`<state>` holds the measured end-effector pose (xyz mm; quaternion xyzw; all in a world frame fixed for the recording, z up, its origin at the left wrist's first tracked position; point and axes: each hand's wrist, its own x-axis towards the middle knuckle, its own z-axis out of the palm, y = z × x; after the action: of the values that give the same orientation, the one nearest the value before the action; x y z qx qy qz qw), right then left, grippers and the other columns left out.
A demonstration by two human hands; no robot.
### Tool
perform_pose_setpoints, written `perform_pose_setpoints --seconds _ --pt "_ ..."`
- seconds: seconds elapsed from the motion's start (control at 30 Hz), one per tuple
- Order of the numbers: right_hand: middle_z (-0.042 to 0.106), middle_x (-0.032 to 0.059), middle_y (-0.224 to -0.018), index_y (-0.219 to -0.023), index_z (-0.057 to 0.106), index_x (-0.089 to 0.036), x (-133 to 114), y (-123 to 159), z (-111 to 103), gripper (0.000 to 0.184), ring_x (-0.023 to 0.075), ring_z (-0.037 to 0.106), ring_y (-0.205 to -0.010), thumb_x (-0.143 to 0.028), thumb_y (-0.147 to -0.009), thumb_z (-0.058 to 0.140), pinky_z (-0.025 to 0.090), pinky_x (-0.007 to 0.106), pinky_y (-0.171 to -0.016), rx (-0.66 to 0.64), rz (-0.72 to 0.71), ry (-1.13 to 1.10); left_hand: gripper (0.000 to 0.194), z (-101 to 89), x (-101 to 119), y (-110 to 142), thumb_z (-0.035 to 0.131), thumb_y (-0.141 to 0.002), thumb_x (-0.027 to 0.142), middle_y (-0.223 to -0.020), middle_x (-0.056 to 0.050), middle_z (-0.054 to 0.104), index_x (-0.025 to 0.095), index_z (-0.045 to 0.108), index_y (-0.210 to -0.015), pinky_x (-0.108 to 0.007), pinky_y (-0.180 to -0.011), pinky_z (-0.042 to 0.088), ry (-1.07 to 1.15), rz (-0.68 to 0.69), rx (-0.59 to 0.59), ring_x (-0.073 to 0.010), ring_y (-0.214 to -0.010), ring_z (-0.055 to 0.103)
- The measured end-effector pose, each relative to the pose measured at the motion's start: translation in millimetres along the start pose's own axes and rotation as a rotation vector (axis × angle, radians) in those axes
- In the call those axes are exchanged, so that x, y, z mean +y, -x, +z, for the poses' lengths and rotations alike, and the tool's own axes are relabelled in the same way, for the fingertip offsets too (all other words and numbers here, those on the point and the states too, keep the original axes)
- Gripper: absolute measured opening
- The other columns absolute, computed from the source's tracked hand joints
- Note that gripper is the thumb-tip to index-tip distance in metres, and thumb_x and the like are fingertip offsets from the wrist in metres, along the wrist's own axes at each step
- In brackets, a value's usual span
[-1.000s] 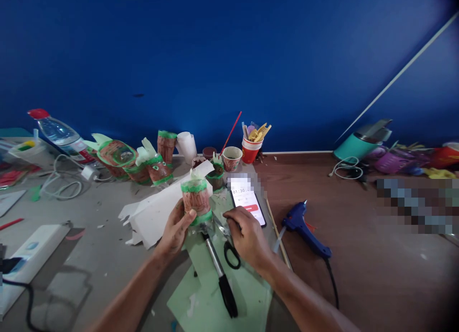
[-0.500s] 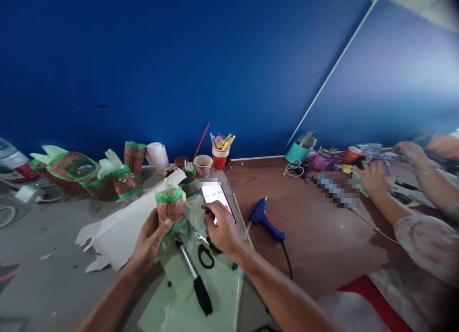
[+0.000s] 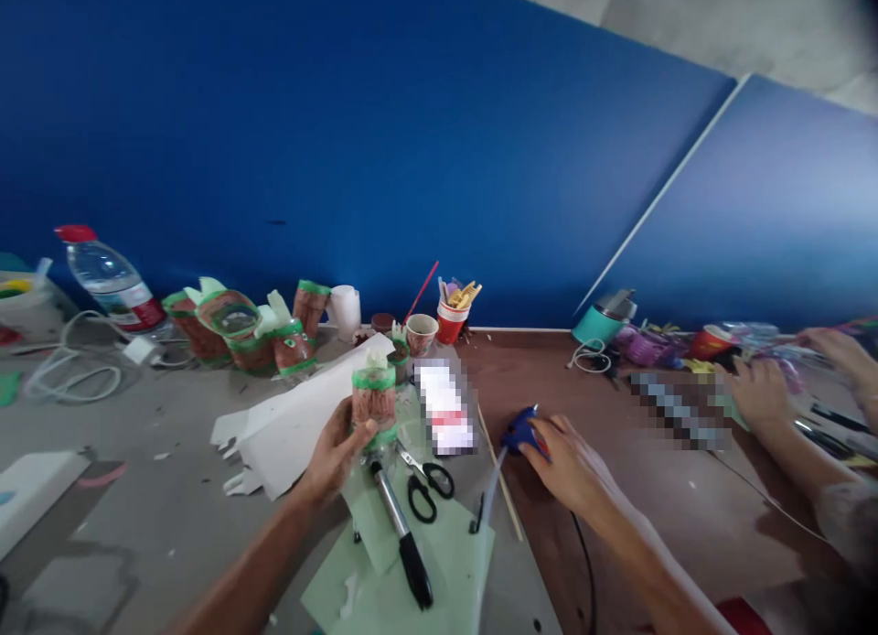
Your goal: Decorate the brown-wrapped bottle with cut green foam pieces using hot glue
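Note:
My left hand (image 3: pixel 341 454) is closed round a small painted bottle piece (image 3: pixel 374 404), brown with green bands and pale green paper points on top. It is held upright above the table. My right hand (image 3: pixel 566 461) is closed over the handle of a blue hot glue gun (image 3: pixel 519 431), which lies on the brown tabletop with its nozzle facing away; the palm hides most of the handle. Between my hands are scissors (image 3: pixel 420 478) with black handles and a black-and-silver marker (image 3: pixel 404 536). They lie on pale green paper (image 3: pixel 445 562), near a lit phone (image 3: pixel 439 411).
Torn white paper (image 3: pixel 292 434) lies left of centre. Similar painted containers (image 3: pixel 233 328), a water bottle (image 3: pixel 113 283) and a cup of plastic cutlery (image 3: pixel 453 324) line the blue wall. A wooden stick (image 3: pixel 500 475) lies beside the phone. A co-worker's hands (image 3: pixel 761 402) are at far right.
My right hand has moved right, from beside the scissors and phone onto the glue gun. My left hand still holds the bottle piece. The view has swung right, bringing in the co-worker's hands.

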<state>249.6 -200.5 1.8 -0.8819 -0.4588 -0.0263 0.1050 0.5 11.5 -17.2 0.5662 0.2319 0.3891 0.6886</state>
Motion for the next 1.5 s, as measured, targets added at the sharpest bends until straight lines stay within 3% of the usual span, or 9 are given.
perform_pose_setpoints --seconds 0.2,0.43,0.6,0.7,0.87,1.03,1.23,1.37,1.5 --pt "0.063 0.0168 -0.107 -0.122 0.058 -0.013 33 10 32 0.043 0.0331 0.064 -0.097 -0.032 -0.084 0.057 0.047 0.039 -0.078 -0.192 0.131 0.156 0.055 -0.3 6 3 0.074 -0.068 0.049 -0.115 -0.011 0.066 0.016 0.060 -0.109 -0.039 -0.095 0.044 -0.007 -0.025 -0.001 -0.0299 -0.110 0.058" --pt "0.066 0.0151 -0.100 -0.113 0.063 -0.013 43 -2 39 0.036 0.0297 0.067 -0.088 -0.026 -0.080 0.057 0.047 0.036 -0.076 -0.173 0.069 0.079 0.054 -0.5 -3 2 0.077 -0.066 0.042 -0.110 -0.010 0.065 0.017 0.058 -0.109 -0.039 -0.092 0.045 0.067 0.044 -0.009 -0.0289 -0.105 0.058" --pt "0.063 0.0128 -0.090 -0.095 0.065 -0.013 61 -1 45 0.029 0.0266 0.064 -0.082 -0.025 -0.072 0.054 0.049 0.036 -0.077 0.095 0.065 -0.164 0.053 -4.4 -13 0 0.078 -0.068 0.038 -0.109 -0.011 0.064 0.016 0.055 -0.111 -0.040 -0.091 0.044 0.062 0.082 -0.021 -0.0284 -0.104 0.058" --pt "0.063 0.0089 -0.081 -0.091 0.063 -0.018 60 7 32 0.029 0.0284 0.062 -0.081 -0.038 -0.071 0.056 0.049 0.039 -0.075 0.261 0.115 -0.447 0.053 -5.5 -14 0 0.077 -0.069 0.038 -0.108 -0.010 0.064 0.017 0.054 -0.111 -0.039 -0.090 0.044 0.066 0.080 -0.025 -0.0274 -0.102 0.058" --pt "0.061 0.0062 -0.075 -0.105 0.058 -0.024 21 21 -14 0.039 0.0213 0.057 -0.058 -0.054 -0.087 0.041 0.048 0.038 -0.060 0.252 0.138 -1.219 0.049 -5.8 -11 2 0.073 -0.073 0.040 -0.108 -0.009 0.063 0.017 0.054 -0.112 -0.038 -0.091 0.043 -0.024 0.077 -0.022 -0.0262 -0.104 0.057" --pt "0.055 0.0043 -0.065 -0.098 0.063 -0.023 -39 14 -41 0.049 0.0127 0.038 -0.041 -0.065 -0.081 0.043 0.038 0.032 -0.044 0.135 -0.124 -1.417 0.053 -4.1 -5 3 0.071 -0.073 0.044 -0.113 -0.011 0.062 0.016 0.053 -0.114 -0.041 -0.093 0.043 -0.065 0.057 -0.033 -0.0295 -0.108 0.056" --pt "0.060 0.0031 -0.077 -0.092 0.062 -0.023 -98 -6 -25 0.045 0.0074 0.035 -0.039 -0.064 -0.073 0.061 0.031 0.025 -0.041 -0.076 -0.314 -1.606 0.052 -4.7 -4 3 0.069 -0.074 0.044 -0.112 -0.011 0.063 0.015 0.053 -0.114 -0.041 -0.092 0.043 -0.088 0.081 -0.033 -0.0299 -0.107 0.056" --pt "0.055 -0.0028 -0.065 -0.100 0.058 -0.023 -108 -12 -1 0.029 0.0092 0.042 -0.045 -0.046 -0.083 0.063 0.036 0.025 -0.050 -0.169 -0.358 -1.613 0.054 -10.0 -12 1 0.067 -0.076 0.044 -0.115 -0.012 0.062 0.014 0.051 -0.118 -0.041 -0.094 0.042 -0.114 0.084 -0.042 -0.0306 -0.111 0.055" --pt "0.059 0.0030 -0.090 -0.093 0.057 -0.022 -107 -9 18 0.025 0.0080 0.046 -0.049 -0.046 -0.085 0.061 0.043 0.027 -0.054 -0.223 -0.347 -1.567 0.056 -12.1 -17 1 0.067 -0.076 0.045 -0.118 -0.013 0.062 0.015 0.051 -0.120 -0.041 -0.095 0.042 -0.109 0.053 -0.040 -0.0314 -0.113 0.055"
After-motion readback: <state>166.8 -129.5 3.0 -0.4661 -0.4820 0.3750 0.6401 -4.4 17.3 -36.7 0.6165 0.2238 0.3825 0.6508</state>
